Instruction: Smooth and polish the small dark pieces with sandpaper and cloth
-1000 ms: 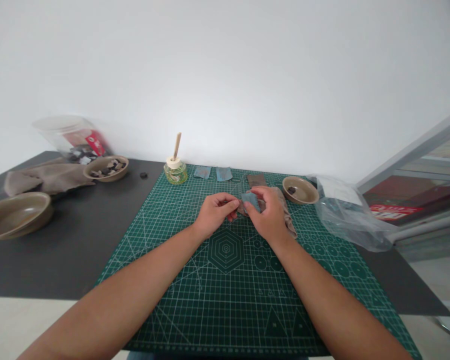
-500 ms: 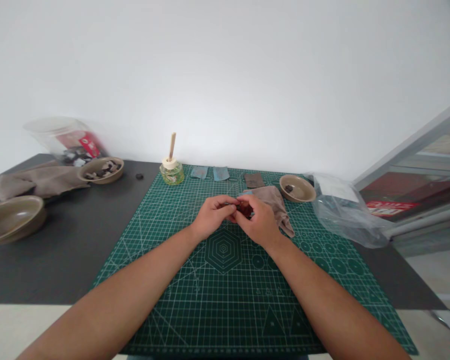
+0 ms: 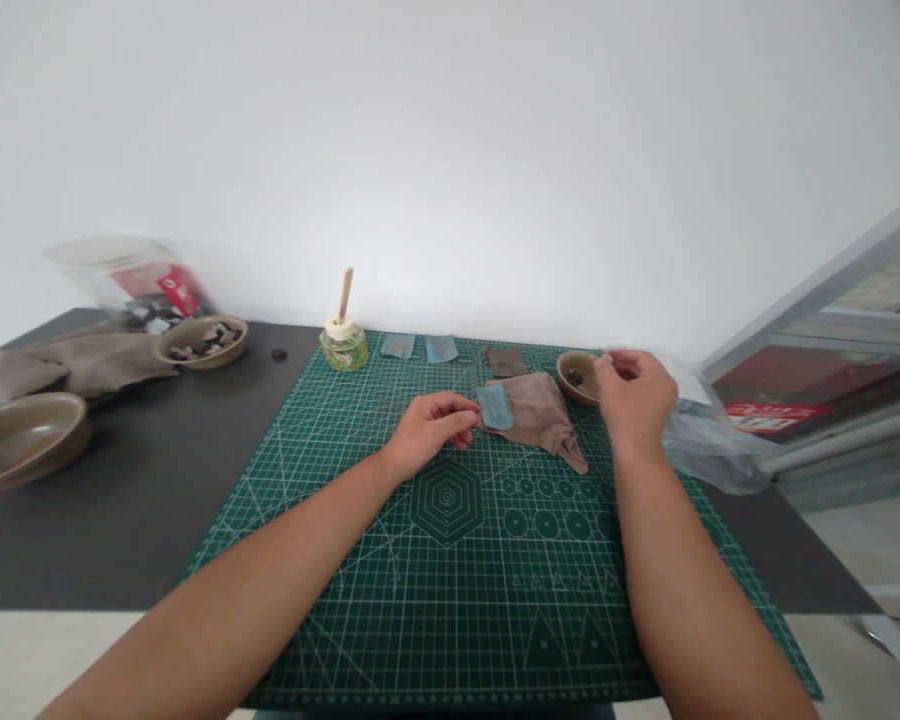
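My left hand (image 3: 433,432) hovers over the middle of the green cutting mat (image 3: 442,600), thumb and forefinger pinched together; whatever they hold, if anything, cannot be made out. Just right of those fingertips lies a small blue piece of sandpaper or cloth (image 3: 495,407) on a crumpled brown cloth (image 3: 544,415). My right hand (image 3: 639,397) is raised at the right edge of a tan bowl (image 3: 572,393), partly covering it. Its thumb and forefinger meet too, with their contents too small to see. A few small dark pieces (image 3: 576,378) sit inside that bowl.
Two blue squares (image 3: 442,349) and a brown square (image 3: 507,362) lie along the mat's back edge, near a reed diffuser (image 3: 343,342). Leftward are a bowl of pieces (image 3: 204,342), another bowl (image 3: 26,440), a cloth (image 3: 82,365) and a jar (image 3: 131,280). Plastic bag (image 3: 720,450) at right.
My hands, earlier together over the mat around a small dark thing, are now apart. The right has moved right to the bowl, uncovering the blue piece; the left has stayed nearly in place.
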The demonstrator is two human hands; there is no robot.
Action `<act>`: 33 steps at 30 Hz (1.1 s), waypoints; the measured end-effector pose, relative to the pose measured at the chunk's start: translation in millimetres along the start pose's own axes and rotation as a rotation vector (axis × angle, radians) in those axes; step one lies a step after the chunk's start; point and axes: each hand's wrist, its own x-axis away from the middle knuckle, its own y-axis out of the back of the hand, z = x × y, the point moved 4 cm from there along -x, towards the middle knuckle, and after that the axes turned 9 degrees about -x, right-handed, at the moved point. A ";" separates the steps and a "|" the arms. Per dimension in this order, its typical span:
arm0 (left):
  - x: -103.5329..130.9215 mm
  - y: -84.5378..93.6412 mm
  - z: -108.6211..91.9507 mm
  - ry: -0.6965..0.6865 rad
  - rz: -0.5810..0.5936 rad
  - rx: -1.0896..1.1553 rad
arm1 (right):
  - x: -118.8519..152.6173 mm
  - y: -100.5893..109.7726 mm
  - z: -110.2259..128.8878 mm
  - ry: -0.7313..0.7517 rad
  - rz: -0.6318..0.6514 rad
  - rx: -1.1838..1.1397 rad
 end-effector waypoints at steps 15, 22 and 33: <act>1.6 0.8 -1.0 -0.009 0.006 -0.016 | -12.0 -4.1 -33.7 -0.086 0.225 0.401; 1.1 1.1 -2.9 -0.019 0.007 -0.053 | -12.0 -6.7 -36.6 -0.080 0.211 0.395; 1.2 4.2 -3.1 -0.036 -0.030 -0.043 | 16.4 -16.3 10.4 0.186 0.167 0.168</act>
